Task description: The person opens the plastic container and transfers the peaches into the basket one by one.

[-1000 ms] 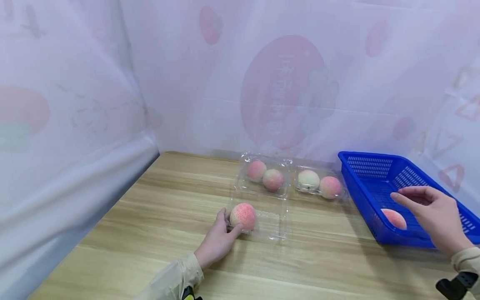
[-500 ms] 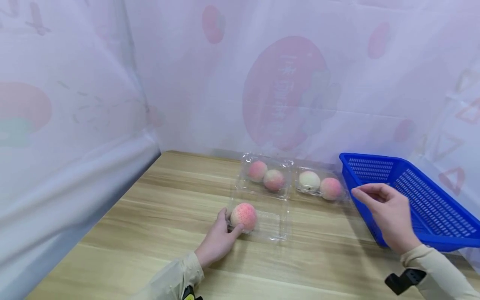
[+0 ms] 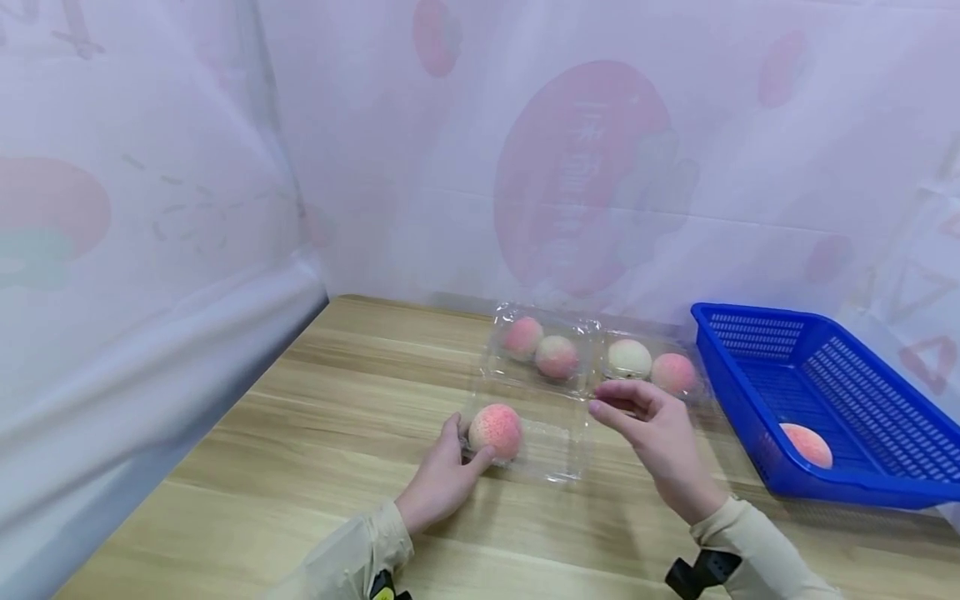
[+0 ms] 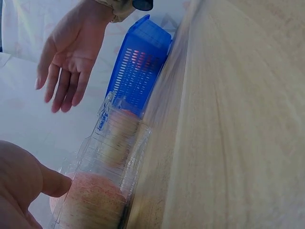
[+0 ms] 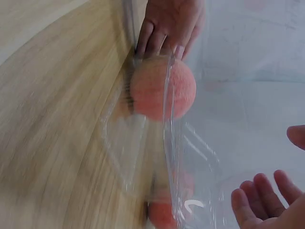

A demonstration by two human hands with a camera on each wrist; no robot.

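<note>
Peach (image 3: 495, 432), pink over cream, sat at the left of a clear plastic container (image 3: 551, 450) on a wooden table (image 3: 285, 475). Just nearer, the person's left hand (image 3: 441, 485) gripped the container's left edge, its thumb on the near side beside the fruit. Near the container's right edge, the right hand (image 3: 662, 437) hung with its fingers loosely extended, holding nothing (the right wrist view showed it apart from the plastic). Farther right stood a blue basket (image 3: 737, 410), with one basket peach (image 3: 807, 445) lying toward its near end. Behind the container, two rear peaches (image 3: 557, 357) lay close together in clear plastic; whether that piece joined the container, I could not tell. Right of them, a clear box held a pale peach (image 3: 629, 358) and a pinker one (image 3: 673, 372). Farthest off hung a whitish cloth (image 3: 405, 200) with faded red prints.
</note>
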